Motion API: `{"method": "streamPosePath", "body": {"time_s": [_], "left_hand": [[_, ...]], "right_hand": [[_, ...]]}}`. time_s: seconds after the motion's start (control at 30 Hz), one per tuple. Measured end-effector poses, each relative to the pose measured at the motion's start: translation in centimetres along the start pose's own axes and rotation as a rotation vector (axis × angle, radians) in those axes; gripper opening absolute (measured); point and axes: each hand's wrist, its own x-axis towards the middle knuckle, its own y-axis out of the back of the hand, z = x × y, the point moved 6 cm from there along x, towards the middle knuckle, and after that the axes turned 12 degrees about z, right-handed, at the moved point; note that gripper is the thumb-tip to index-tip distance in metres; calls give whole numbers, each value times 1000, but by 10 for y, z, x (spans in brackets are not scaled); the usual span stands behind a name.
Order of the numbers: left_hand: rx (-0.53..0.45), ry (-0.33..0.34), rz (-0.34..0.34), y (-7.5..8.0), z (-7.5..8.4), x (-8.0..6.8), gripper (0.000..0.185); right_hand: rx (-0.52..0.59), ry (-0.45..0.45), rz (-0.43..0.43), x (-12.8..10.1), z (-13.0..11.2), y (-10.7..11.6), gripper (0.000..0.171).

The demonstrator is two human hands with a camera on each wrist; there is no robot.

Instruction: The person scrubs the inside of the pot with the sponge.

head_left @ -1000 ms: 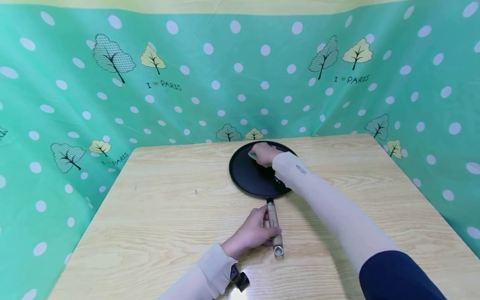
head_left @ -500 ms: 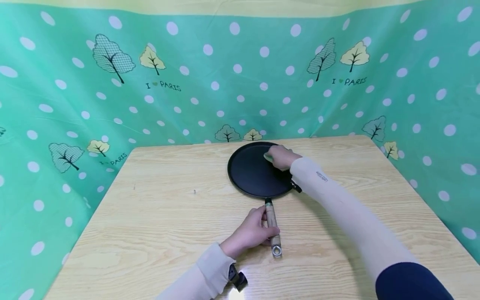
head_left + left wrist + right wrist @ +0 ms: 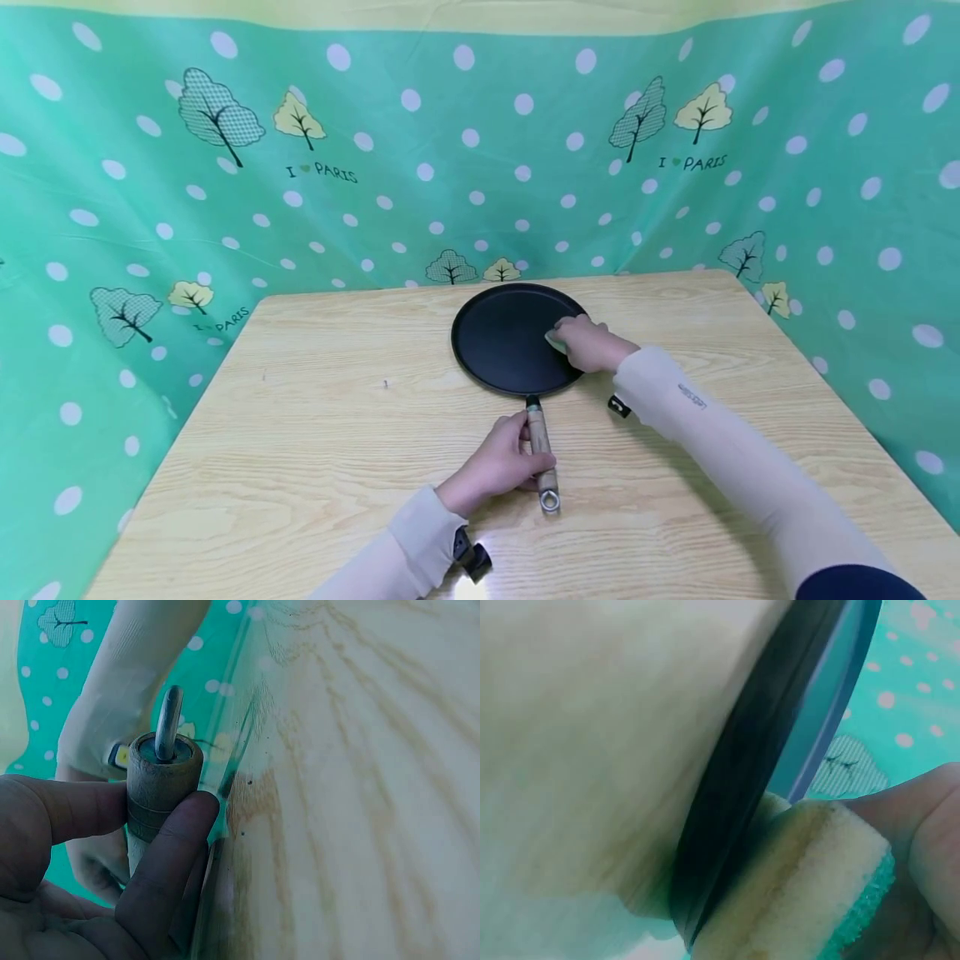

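Observation:
A round, shallow black frying pan (image 3: 502, 333) lies on the table, its wooden handle (image 3: 539, 442) toward me. My left hand (image 3: 501, 462) grips that handle, thumb on one side and fingers on the other; the left wrist view shows the handle (image 3: 161, 784) end-on with its metal hanging ring. At the pan's right rim my right hand (image 3: 591, 343) holds a sponge (image 3: 555, 341). Seen from the right wrist, this sponge (image 3: 802, 877) is pale with a green scouring layer, and it bears against the pan's edge (image 3: 742, 757). Some of the right fingers are hidden.
The wooden table (image 3: 322, 467) extends around the pan on all sides. A green dotted curtain (image 3: 420, 150) hangs behind the table and along both sides. Each wrist carries a small black camera, such as the left wrist camera (image 3: 472, 557).
My right hand, with the sponge, has moved from the pan's upper middle rightward and toward me to its right rim. The left hand keeps its hold on the handle.

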Motion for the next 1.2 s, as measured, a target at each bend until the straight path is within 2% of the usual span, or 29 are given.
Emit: {"method": "streamPosePath", "body": {"time_s": [0.37,0.6,0.9,1.2], "left_hand": [[12,0,-16,0,1,0,54],[23,5,-14,0,1,-1,59],[-4,-4,-25,0,2,0,55],[4,-8,-9,0,1,0,46]], "right_hand": [[-4,36,25,-31,-24,-5,45],[15,109,28,-42,-45,-5,43],[60,205,26,-36,-73,-10,42],[81,266,18,-18,-91,-16,34]]}}
